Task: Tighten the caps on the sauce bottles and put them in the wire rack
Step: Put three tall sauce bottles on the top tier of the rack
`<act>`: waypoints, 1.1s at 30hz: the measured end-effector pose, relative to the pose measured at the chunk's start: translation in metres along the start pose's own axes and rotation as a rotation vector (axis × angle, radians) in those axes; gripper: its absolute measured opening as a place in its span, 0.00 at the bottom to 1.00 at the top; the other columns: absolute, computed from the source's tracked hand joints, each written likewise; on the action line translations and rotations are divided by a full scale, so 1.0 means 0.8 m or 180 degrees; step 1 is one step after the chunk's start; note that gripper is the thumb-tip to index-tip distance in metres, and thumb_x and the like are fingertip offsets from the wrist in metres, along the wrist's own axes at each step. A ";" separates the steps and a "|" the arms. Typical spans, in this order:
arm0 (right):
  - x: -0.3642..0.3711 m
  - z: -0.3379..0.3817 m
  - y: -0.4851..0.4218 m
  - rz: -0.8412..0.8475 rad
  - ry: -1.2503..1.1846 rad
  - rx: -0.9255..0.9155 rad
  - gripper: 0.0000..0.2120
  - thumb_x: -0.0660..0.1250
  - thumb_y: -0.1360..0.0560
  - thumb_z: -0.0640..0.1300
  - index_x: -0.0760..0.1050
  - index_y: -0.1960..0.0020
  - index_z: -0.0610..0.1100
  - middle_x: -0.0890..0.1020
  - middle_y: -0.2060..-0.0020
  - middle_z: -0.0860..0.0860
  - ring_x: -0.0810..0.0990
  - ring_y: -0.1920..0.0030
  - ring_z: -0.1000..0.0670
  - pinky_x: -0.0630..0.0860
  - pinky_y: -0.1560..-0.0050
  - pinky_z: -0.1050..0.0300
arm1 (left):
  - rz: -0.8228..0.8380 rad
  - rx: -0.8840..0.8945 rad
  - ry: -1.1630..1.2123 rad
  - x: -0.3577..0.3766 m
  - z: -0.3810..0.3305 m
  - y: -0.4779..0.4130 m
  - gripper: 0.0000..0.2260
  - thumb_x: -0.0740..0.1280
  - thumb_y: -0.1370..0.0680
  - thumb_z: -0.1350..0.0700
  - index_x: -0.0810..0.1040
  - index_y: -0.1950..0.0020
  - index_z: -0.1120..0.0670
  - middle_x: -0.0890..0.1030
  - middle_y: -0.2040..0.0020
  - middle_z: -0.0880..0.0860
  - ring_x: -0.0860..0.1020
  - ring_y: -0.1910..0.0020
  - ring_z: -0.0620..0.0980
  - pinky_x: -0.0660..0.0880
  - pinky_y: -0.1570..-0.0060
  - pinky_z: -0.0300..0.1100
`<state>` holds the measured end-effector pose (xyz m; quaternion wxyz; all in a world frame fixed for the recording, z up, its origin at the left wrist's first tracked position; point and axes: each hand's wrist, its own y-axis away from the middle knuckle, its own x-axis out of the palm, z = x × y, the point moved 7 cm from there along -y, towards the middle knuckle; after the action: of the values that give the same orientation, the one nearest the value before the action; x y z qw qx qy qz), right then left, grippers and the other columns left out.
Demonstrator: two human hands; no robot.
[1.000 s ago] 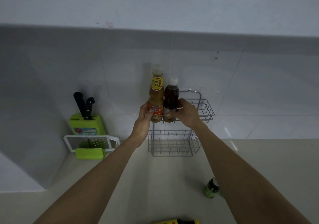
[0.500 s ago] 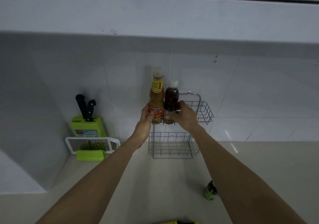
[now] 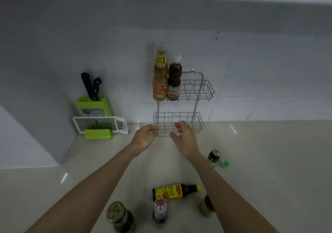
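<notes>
Seen from the head camera, a tall bottle [image 3: 160, 78] and a dark bottle [image 3: 173, 79] stand upright, touching, at the left end of the wire rack [image 3: 206, 89]'s upper shelf. The left hand [image 3: 145, 137] and right hand [image 3: 185, 139] hang in front of the lower shelf, fingers loosely spread and empty. That placing looks done. The next move likely calls for reaching to the counter, where the open bottle [image 3: 213, 156] needs its green cap [image 3: 224, 164], just beside it, screwed on.
</notes>
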<state>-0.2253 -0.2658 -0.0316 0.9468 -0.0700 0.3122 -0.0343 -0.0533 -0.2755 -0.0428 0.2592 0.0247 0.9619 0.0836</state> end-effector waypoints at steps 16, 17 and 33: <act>0.110 -0.107 0.144 0.2354 0.3106 -0.0744 0.20 0.57 0.22 0.34 0.67 0.31 0.44 0.72 0.34 0.41 0.64 0.32 0.37 0.69 0.40 0.41 | 0.0284 -0.0501 -0.0097 0.000 0.087 0.053 0.13 0.63 0.22 0.59 0.79 0.39 0.52 0.79 0.40 0.53 0.75 0.43 0.49 0.68 0.47 0.38; 0.110 -0.104 0.142 0.2295 0.3046 -0.0792 0.20 0.57 0.21 0.34 0.67 0.30 0.44 0.70 0.32 0.42 0.63 0.30 0.37 0.69 0.38 0.41 | 0.0298 -0.0503 -0.0097 0.002 0.088 0.053 0.13 0.63 0.22 0.59 0.79 0.39 0.51 0.79 0.40 0.53 0.75 0.43 0.48 0.68 0.47 0.38; 0.114 -0.169 0.151 0.0335 -0.0742 0.2759 0.29 0.77 0.33 0.52 0.64 0.45 0.39 0.76 0.50 0.40 0.80 0.51 0.38 0.81 0.54 0.37 | 0.0285 -0.0586 0.0055 -0.004 0.094 0.041 0.14 0.62 0.21 0.61 0.78 0.38 0.54 0.79 0.39 0.55 0.76 0.41 0.50 0.69 0.45 0.38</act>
<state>-0.2303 -0.1715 -0.2111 0.9180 0.3456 0.1634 -0.1056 -0.0124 -0.2325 -0.0997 0.2480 0.0431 0.9503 0.1833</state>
